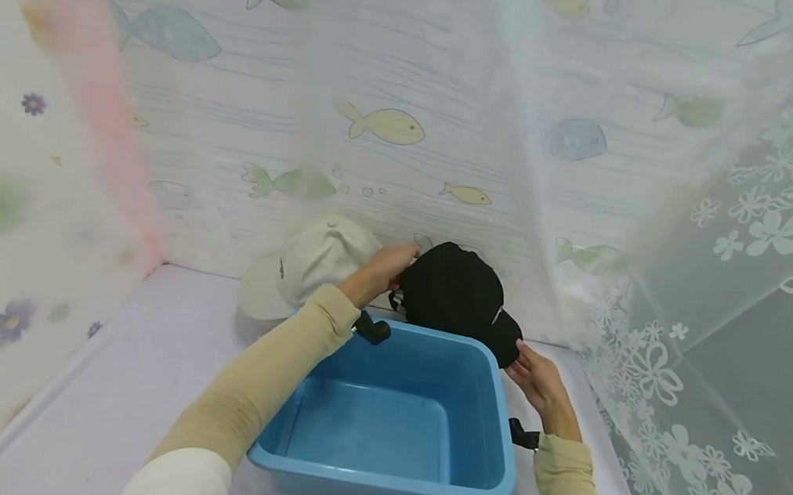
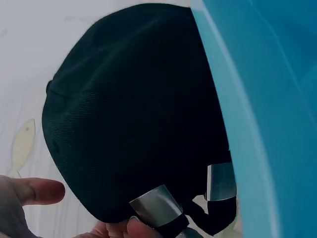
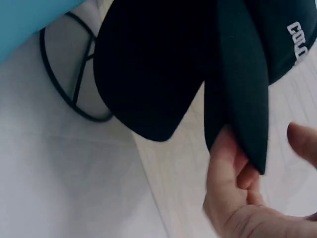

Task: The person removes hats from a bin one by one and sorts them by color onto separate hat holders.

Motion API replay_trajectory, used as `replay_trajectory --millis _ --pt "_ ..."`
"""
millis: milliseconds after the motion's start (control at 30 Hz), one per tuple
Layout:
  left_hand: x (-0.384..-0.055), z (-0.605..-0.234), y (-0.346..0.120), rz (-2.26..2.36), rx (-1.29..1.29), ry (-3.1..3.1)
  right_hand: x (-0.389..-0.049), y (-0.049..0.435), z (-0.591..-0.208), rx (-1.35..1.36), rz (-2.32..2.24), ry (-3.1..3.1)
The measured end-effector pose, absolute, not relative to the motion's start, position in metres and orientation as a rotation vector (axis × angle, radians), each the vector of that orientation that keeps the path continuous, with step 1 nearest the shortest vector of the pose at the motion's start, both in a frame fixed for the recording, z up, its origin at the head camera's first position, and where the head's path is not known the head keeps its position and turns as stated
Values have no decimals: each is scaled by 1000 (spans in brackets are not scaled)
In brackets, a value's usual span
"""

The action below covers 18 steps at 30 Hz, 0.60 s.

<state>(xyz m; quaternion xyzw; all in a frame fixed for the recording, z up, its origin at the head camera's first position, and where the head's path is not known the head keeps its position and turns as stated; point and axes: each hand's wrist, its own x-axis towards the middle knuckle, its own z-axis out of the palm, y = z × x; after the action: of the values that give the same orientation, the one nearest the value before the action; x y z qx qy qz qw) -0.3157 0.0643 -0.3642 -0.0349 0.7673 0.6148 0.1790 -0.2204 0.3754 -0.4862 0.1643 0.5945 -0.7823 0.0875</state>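
Note:
A black cap (image 1: 451,290) is held between my two hands just behind the blue tub. My left hand (image 1: 393,263) is at its back, with fingertips against the edge beside a metal strap buckle (image 2: 157,206); the thumb stands apart from the fabric in the left wrist view. At the brim (image 3: 242,94), my right hand (image 1: 537,376) touches with its fingers behind the tip, its thumb clear of the brim. White lettering (image 3: 297,42) shows on the cap's front. Left of it sits an off-white cap (image 1: 328,253), partly covered by my left hand and forearm.
The blue tub (image 1: 379,483) stands in front of the caps, its floor visible. A thin dark loop (image 3: 74,106) lies beside the tub. White table cloth (image 1: 183,339) surrounds it. Curtains with fish (image 1: 387,126) and flowers (image 1: 776,233) rise behind and at the sides.

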Motion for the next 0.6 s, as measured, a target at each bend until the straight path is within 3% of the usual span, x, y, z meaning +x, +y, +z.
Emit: replay_trajectory --millis 600 --pt "-326 -369 70 2249 -272 1758 -237 364 -475 432 -2087 2160"
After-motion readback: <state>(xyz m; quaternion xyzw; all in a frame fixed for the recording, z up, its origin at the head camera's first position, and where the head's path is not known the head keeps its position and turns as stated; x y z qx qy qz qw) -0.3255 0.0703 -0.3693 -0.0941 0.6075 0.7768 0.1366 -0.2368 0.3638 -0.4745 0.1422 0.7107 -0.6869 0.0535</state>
